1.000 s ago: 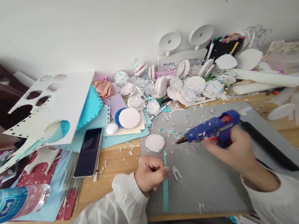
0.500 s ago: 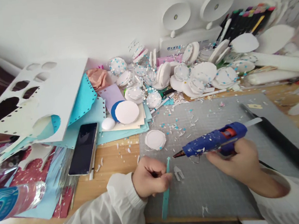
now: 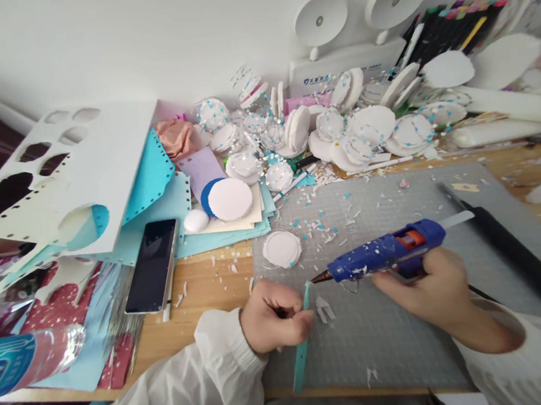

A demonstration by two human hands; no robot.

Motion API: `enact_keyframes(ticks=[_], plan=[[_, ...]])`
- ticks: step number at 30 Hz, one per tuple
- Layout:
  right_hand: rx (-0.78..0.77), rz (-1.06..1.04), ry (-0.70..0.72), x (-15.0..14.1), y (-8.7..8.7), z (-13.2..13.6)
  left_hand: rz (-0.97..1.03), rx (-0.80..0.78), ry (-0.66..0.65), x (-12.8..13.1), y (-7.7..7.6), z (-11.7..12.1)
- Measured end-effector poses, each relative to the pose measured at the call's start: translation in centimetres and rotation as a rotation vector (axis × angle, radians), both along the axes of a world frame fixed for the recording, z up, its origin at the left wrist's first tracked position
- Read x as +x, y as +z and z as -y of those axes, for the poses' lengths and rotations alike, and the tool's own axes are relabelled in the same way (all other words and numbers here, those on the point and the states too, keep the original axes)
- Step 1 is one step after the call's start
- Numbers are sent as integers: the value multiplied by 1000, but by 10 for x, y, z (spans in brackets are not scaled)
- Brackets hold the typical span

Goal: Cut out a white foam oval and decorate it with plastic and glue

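Note:
Between thumb and fingers, my left hand [image 3: 275, 318] pinches a narrow teal paper strip [image 3: 300, 360] near its upper end. A blue hot glue gun [image 3: 382, 252] is in my right hand [image 3: 430, 295], its nozzle pointing left. The nozzle tip is right by the strip's top end; whether they touch I cannot tell. A glue stick [image 3: 460, 218] juts from the gun's back. Just right of the strip lies a small whitish scrap [image 3: 325, 309] on the grey cutting mat [image 3: 387, 351]. A white round disc [image 3: 282, 249] rests on the mat beyond my left hand.
Many white discs with blue-dotted trim [image 3: 355, 139] crowd the back. At left lie a phone [image 3: 151, 266], a plastic bottle [image 3: 26, 360] and a white foam board with holes [image 3: 103, 175]. A black-handled tool [image 3: 522, 253] lies on the right. Markers [image 3: 441, 36] stand at the back right.
The glue gun's nozzle has come slightly left, nearer the strip's top end. The strip's top has tilted slightly right. Both hands keep their holds, and the view has shifted a little.

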State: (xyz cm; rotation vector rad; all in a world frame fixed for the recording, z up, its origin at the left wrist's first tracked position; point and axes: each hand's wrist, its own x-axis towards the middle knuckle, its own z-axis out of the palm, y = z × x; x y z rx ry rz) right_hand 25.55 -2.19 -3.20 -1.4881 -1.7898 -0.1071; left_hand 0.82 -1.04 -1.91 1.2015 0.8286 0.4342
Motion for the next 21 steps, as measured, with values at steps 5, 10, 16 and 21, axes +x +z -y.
enact_keyframes(ticks=[5, 10, 16, 21], plan=[[-128, -74, -35, 1, 0, 1, -24, -3, -3, 0, 3, 0], [-176, -105, -56, 0, -1, 2, -25, 6, -13, -2, 1, 1], [-144, -79, -46, -2, 2, 1, -4, 16, -9, -1, 0, 0], [-19, -31, -1, -7, 8, -1, -10, 17, -2, 0, 0, 1]])
